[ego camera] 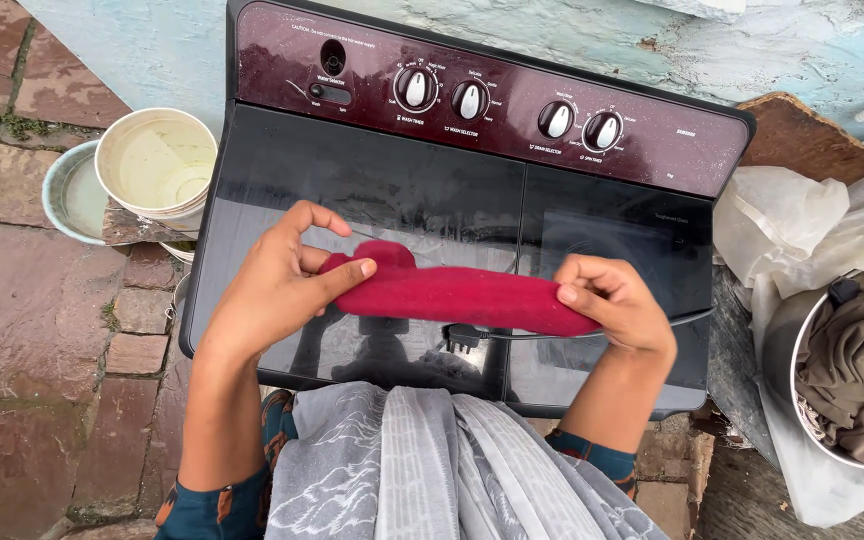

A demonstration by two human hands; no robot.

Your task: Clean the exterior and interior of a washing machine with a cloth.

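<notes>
I hold a dark red sock (457,295) stretched sideways over the closed black lid of a twin-tub washing machine (432,190). My left hand (277,285) pinches the sock's left end between thumb and fingers. My right hand (617,300) grips its right end. The machine has a maroon control panel (512,105) with several white knobs at the back. A power plug and its cord (464,338) lie on the lid just below the sock.
A white bucket (157,165) sits on a pale basin (72,195) at the left on the brick floor. At the right, a metal bowl (802,390) holds brown cloth, beside white plastic sheeting (802,225). Grey patterned fabric (422,470) hangs over my front.
</notes>
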